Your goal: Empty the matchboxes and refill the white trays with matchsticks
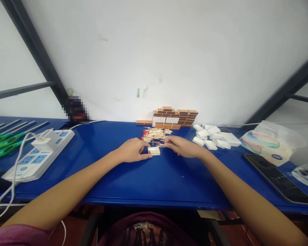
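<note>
A small white matchbox tray [155, 151] lies on the blue table with some red-tipped matches inside. My left hand [133, 150] grips its left end between thumb and fingers. Just right of the tray, my right hand [179, 146] is closed in a pinch on a few matches [160, 145], which point left over the tray's far right corner. Behind both hands spreads a loose pile of matches [154, 134], most red heads toward the left.
Stacked matchboxes [166, 118] stand against the wall. White trays [212, 136] lie heaped on the right, near a tissue pack [268, 143] and a phone [277, 177]. At left are a power strip [41, 155] and green-handled tools [7, 141].
</note>
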